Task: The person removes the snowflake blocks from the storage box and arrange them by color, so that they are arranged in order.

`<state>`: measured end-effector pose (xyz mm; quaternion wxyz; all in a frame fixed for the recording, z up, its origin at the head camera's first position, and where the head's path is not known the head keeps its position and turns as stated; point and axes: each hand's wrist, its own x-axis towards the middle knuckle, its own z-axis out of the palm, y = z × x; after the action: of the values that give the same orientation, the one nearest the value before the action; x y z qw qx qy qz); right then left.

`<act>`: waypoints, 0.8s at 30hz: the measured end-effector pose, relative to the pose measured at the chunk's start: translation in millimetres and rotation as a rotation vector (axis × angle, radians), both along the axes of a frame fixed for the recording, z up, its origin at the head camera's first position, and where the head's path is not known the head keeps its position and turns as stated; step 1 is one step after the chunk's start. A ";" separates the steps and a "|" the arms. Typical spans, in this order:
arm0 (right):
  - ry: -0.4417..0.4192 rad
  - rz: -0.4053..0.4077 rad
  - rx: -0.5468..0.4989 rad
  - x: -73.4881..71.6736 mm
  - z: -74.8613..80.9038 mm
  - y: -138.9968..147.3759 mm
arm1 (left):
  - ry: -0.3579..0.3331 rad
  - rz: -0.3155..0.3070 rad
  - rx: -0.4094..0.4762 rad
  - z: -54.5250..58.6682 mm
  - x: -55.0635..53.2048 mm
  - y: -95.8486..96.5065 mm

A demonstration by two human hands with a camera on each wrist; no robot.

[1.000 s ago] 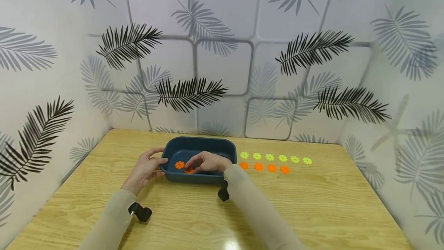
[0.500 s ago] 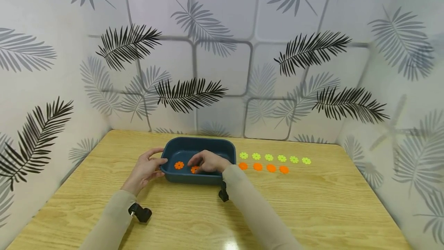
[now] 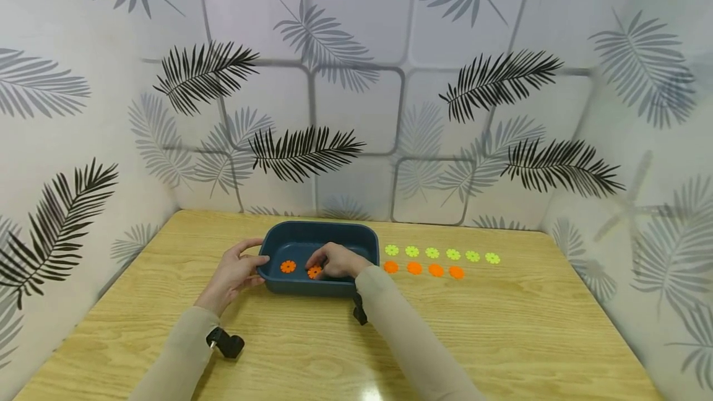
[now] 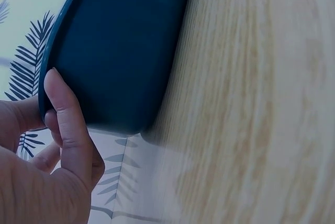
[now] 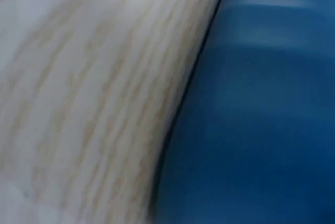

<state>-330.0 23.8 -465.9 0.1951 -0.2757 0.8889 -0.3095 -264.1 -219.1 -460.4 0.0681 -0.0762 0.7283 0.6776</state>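
Observation:
A dark blue plastic basin [image 3: 314,288] stands on the table. Its left rim is pinched by my left hand [image 3: 234,274], thumb and fingers on either side, as the left wrist view also shows at the basin wall [image 4: 120,51]. My right hand [image 3: 340,260] reaches over the front rim into the basin, fingers curled down. Its fingertips pinch at the edge of an orange flower-shaped disc [image 3: 314,273], partly hidden by the hand. A second orange flower-shaped disc [image 3: 288,267] lies flat to its left. The right wrist view shows only the blurred basin wall and wood.
Right of the basin, several yellow-green flower-shaped discs [image 3: 432,253] form a row on the wooden table [image 3: 512,327]. A row of several orange discs [image 3: 414,268] lies in front of them. A leaf-patterned wall [image 3: 356,110] closes off the back and sides.
Inside the basin, the orange disc at my right fingertips has shifted slightly right, and the hand has moved a little with it. My left hand stays on the rim.

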 end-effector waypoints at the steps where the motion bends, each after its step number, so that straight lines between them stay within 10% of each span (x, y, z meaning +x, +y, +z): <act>1: 0.000 -0.010 -0.001 0.1 0.0 0.0 | 0.000 0.001 0.000 0.0 0.2 -0.3; 24: 0.135 0.003 -0.010 3.3 0.0 3.3 | -0.009 -0.006 0.013 -0.2 0.1 -0.8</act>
<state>-326.7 27.1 -465.9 0.1340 -0.2984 0.8980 -0.2943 -264.1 -219.9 -460.6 0.0738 -0.0764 0.7237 0.6819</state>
